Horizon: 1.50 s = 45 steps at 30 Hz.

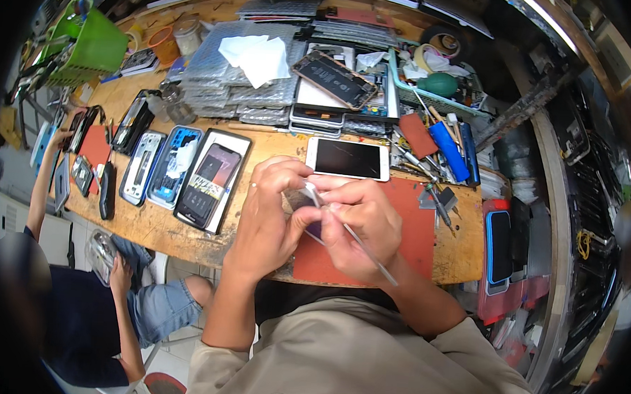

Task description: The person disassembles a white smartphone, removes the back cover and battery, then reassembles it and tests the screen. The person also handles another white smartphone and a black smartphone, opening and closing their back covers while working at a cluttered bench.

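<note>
My left hand (268,223) and my right hand (363,235) meet above the red work mat (414,227). My left fingers pinch a small white piece (311,189), whose details are too small to make out. My right fingers are closed on a thin metal tool (369,253) that slants from the white piece down to the lower right. A dark purple item shows partly beneath my fingers, mostly hidden. Just beyond my hands lies a white phone (347,158) with a dark screen. A boxed phone (206,184) and a blue phone frame (170,171) lie to the left.
Stacked bubble-wrapped packs (221,85), an opened phone (334,80) and a teal basket (408,65) line the back. Tools (453,151) crowd the right beside a metal post. A green basket (88,39) is at back left. A seated co-worker (81,320) works at lower left.
</note>
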### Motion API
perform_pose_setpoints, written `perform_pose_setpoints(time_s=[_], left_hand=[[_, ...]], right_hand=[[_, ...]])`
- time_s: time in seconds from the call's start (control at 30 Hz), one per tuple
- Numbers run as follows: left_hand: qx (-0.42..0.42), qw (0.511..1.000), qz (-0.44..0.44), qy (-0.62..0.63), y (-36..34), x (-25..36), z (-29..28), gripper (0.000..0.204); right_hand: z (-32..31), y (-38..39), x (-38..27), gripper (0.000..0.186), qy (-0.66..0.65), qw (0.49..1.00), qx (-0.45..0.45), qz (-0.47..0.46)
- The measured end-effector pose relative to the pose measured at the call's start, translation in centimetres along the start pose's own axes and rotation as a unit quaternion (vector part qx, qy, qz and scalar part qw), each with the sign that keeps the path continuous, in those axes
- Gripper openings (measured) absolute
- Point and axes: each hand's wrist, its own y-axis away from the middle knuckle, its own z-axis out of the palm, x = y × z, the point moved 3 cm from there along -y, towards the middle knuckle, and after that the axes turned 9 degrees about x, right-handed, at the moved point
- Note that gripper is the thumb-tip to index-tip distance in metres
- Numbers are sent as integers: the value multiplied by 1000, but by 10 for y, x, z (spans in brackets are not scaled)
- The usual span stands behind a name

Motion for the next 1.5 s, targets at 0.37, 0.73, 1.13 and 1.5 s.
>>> perform_pose_setpoints(time_s=[0.37, 0.73, 1.13, 1.5], left_hand=[[47, 992, -31, 114, -10, 4, 1, 22], [58, 986, -95, 120, -8, -3, 7, 17], [139, 965, -168, 144, 0, -33, -8, 20], [84, 985, -112, 99, -3, -5, -5, 38]], right_hand=[[5, 9, -7, 25, -14, 1000, -18, -16], [2, 21, 3, 21, -59, 998, 25, 17], [-10, 61, -6, 27, 38, 996, -78, 34], [-63, 57, -35, 19, 96, 985, -76, 124]])
